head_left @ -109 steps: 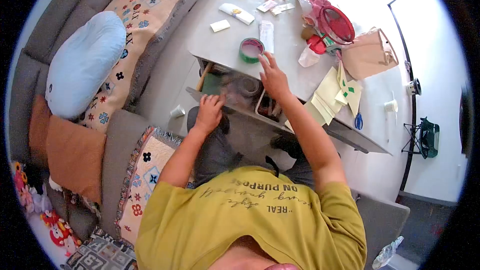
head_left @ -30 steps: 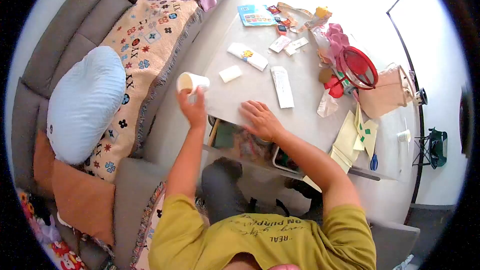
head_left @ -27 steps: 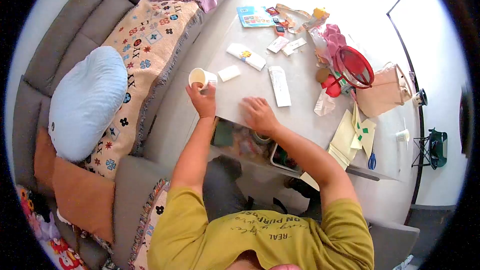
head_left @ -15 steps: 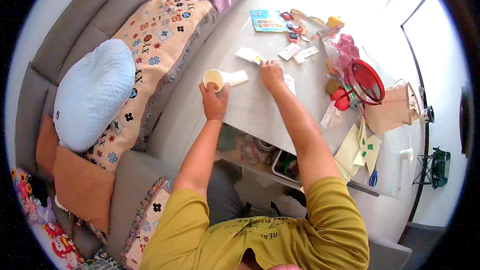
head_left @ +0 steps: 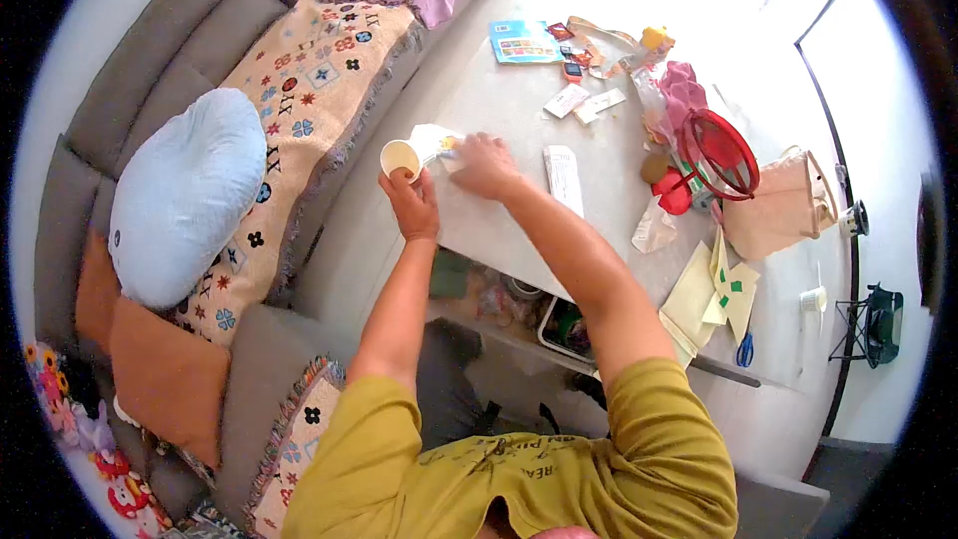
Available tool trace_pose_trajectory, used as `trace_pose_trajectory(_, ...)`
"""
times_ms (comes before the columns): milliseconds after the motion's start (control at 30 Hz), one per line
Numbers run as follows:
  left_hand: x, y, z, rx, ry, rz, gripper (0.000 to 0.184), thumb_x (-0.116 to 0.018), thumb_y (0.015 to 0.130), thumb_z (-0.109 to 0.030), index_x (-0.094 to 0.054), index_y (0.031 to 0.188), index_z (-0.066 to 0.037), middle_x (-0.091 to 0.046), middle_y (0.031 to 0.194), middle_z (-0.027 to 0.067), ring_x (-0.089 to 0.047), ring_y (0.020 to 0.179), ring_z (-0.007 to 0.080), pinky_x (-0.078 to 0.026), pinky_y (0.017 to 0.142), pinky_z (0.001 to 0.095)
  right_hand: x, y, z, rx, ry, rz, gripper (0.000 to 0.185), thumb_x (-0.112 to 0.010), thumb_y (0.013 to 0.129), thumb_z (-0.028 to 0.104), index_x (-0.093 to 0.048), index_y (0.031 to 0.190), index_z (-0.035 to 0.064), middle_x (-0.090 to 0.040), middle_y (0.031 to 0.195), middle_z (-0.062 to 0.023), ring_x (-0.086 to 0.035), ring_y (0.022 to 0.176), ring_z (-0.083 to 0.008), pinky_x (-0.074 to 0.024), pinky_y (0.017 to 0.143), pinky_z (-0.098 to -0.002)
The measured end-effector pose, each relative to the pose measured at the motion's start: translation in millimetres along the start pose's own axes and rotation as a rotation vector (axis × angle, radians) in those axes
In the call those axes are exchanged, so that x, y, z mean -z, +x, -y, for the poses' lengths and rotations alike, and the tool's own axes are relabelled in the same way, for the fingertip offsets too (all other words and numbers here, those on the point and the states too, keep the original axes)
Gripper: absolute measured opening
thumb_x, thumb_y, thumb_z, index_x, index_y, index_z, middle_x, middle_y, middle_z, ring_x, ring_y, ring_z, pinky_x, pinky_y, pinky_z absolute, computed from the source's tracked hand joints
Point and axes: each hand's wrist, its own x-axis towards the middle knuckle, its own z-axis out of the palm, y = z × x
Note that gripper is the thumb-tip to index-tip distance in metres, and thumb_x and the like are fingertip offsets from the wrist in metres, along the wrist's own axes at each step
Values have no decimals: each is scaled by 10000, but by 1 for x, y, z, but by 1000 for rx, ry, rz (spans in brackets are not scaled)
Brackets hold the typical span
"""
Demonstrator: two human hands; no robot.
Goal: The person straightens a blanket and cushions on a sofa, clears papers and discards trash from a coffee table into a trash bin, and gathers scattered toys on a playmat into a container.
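Observation:
A white paper cup [head_left: 400,160] is tilted in my left hand [head_left: 410,206], with its opening facing up and toward me. My fingers are wrapped round it at the table's left edge. Just right of the cup, my right hand [head_left: 486,168] is blurred, its fingers on a white packet with a yellow figure [head_left: 435,138]. The packet lies partly behind the cup and fingers. A long white printed packet [head_left: 564,178] rests on the table [head_left: 519,230] right of that hand. The small white piece seen earlier is hidden or cannot be made out.
An open drawer [head_left: 483,329] below the table edge holds a white-rimmed box [head_left: 564,329]. On the right are a red mesh hoop [head_left: 720,154], a beige bag [head_left: 783,208], yellow sheets [head_left: 691,301] and blue scissors [head_left: 744,349]. The sofa [head_left: 160,60] stands left.
My left hand has picked up the cup from beside the drawer and raised it to the table edge. My right hand has moved left, and the packet with the yellow figure has shifted toward the cup.

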Motion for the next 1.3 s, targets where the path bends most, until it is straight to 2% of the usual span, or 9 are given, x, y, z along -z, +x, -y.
trace_pose_trajectory(267,3,1,-5,-13,75,56,284,-543,861,-231,-397,971,-14,-362,1070,182,-551,864,310,-530,743,357,-26,23,-10,183,-373,-45,162,-468,826,154,-554,920,55,-596,848,-87,-593,831,-235,-484,650,-344)
trace_pose_trajectory(467,3,2,-6,-33,150,61,282,-544,858,-233,-397,967,-17,-375,1045,178,-548,850,308,-518,734,363,-28,36,-76,-281,-85,-220,147,-470,841,192,-604,840,132,-625,843,-82,-602,818,-224,-497,678,-378)
trace_pose_trajectory(500,5,2,-8,-34,152,67,283,-545,858,-233,-398,968,-18,-377,1045,178,-547,849,306,-514,734,365,-12,32,-96,-71,-287,-257,183,-494,844,271,-624,847,142,-623,851,-89,-588,845,-250,-482,714,-390)
trace_pose_trajectory(533,5,2,-9,-37,156,72,283,-545,857,-232,-398,969,-18,-379,1044,177,-547,847,304,-511,735,368,-13,30,-114,-247,-107,-538,252,-573,797,329,-641,791,87,-626,784,-127,-604,716,-288,-479,651,-418)
trace_pose_trajectory(600,4,3,-9,-40,129,73,283,-546,857,-235,-400,967,-18,-384,1041,177,-545,844,305,-501,738,372,-13,40,-157,-802,504,-524,378,-669,713,382,-665,866,37,-650,734,-149,-623,697,-270,-469,666,-359)
trace_pose_trajectory(633,4,2,-7,-39,118,73,283,-547,856,-236,-401,966,-18,-386,1039,177,-545,843,306,-495,740,375,-19,39,-177,-818,782,-653,358,-715,668,338,-670,878,50,-660,770,-125,-622,712,-241,-468,678,-345)
trace_pose_trajectory(767,3,3,-5,-63,190,75,270,-543,859,-234,-413,957,-18,-394,1028,181,-541,839,312,-480,736,381,2,42,-201,-1196,536,-450,498,-771,573,306,-637,957,19,-643,981,-131,-623,892,-250,-481,780,-327)
trace_pose_trajectory(867,0,3,-2,-43,138,78,264,-541,860,-233,-421,953,-17,-398,1024,183,-541,833,312,-472,728,385,9,50,-200,-1204,385,-165,596,-743,610,354,-534,1054,16,-606,1041,-177,-600,967,-274,-476,825,-371)
trace_pose_trajectory(1300,1,2,-3,-58,184,77,270,-525,873,-258,-413,952,-25,-398,1011,179,-539,810,317,-476,717,391,7,3,-227,-927,317,-44,463,-767,558,340,-671,959,129,-653,965,-74,-624,863,-196,-470,773,-316)
